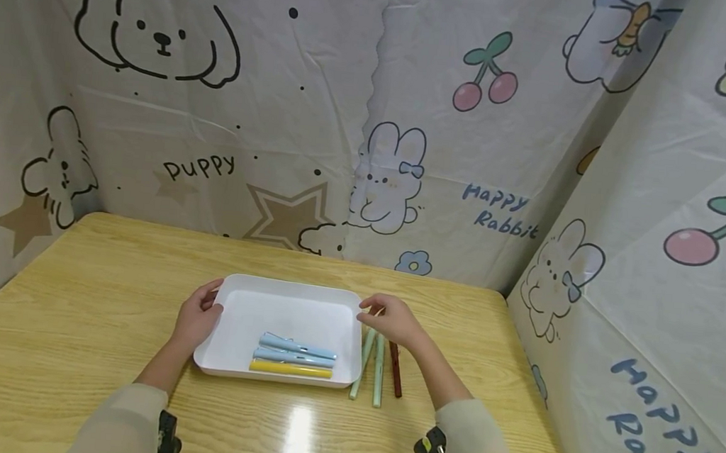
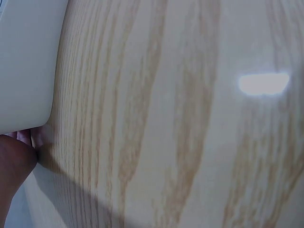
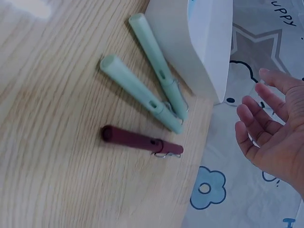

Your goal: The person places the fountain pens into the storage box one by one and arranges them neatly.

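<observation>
A white tray [image 1: 240, 323] lies on the table, with two light blue pens [image 1: 295, 358] and a yellow pen [image 1: 290, 369] along its near side. My left hand [image 1: 197, 320] grips the tray's left end, thumb at the rim; in the left wrist view only part of this hand [image 2: 16, 161] shows beside the tray wall [image 2: 28, 66]. At the tray's right end is my right hand [image 1: 390, 319], whose fingers [image 3: 256, 114] look loosely bent and hold nothing in the right wrist view. Below it lie two pale green pens [image 3: 133, 88] and a dark red pen [image 3: 135, 139].
The wooden table [image 1: 75, 310] carries a bright light reflection near its front. Printed cloth [image 1: 282, 120] with cartoon animals hangs behind the table, and more cloth [image 1: 650, 313] closes off the right side.
</observation>
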`<action>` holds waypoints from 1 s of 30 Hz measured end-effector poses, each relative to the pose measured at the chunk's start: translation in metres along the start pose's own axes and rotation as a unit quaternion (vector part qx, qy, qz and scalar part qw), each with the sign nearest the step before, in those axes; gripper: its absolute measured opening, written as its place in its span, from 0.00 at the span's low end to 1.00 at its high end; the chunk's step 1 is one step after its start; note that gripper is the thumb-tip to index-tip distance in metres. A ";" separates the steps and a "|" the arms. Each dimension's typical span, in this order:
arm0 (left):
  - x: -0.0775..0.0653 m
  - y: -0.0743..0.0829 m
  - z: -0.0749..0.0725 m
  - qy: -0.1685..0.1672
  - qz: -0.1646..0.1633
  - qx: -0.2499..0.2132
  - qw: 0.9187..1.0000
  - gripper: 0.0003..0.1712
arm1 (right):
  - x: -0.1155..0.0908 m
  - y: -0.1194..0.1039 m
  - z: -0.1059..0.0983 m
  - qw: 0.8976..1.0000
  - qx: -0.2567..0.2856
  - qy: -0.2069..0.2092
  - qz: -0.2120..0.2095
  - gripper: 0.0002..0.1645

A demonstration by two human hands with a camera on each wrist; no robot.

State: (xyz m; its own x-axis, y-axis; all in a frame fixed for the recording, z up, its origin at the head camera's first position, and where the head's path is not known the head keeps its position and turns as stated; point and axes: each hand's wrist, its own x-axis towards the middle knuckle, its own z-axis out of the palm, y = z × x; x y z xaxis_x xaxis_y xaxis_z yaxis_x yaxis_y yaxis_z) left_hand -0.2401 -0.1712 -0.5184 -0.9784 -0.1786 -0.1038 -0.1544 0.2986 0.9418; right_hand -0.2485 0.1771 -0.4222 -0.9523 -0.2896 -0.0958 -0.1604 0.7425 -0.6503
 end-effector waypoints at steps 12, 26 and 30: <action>-0.002 0.003 -0.001 -0.002 0.002 -0.008 1.000 0.31 | -0.012 0.035 -0.011 0.998 0.007 0.046 0.045 0.17; 0.001 -0.004 0.001 0.007 0.009 0.000 1.000 0.31 | -0.024 0.072 -0.005 0.986 0.032 0.112 0.116 0.21; 0.002 -0.003 0.000 0.007 0.009 -0.003 1.000 0.31 | -0.025 0.079 0.003 0.983 0.046 0.113 0.134 0.23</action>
State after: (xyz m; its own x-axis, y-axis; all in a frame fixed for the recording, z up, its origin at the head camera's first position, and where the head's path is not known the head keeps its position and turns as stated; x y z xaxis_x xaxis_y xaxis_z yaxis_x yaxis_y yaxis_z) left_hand -0.2413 -0.1722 -0.5216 -0.9791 -0.1861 -0.0826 -0.1361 0.2962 0.9454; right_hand -0.2363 0.2412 -0.4730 -0.9923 0.0580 -0.1092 0.1178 0.7124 -0.6918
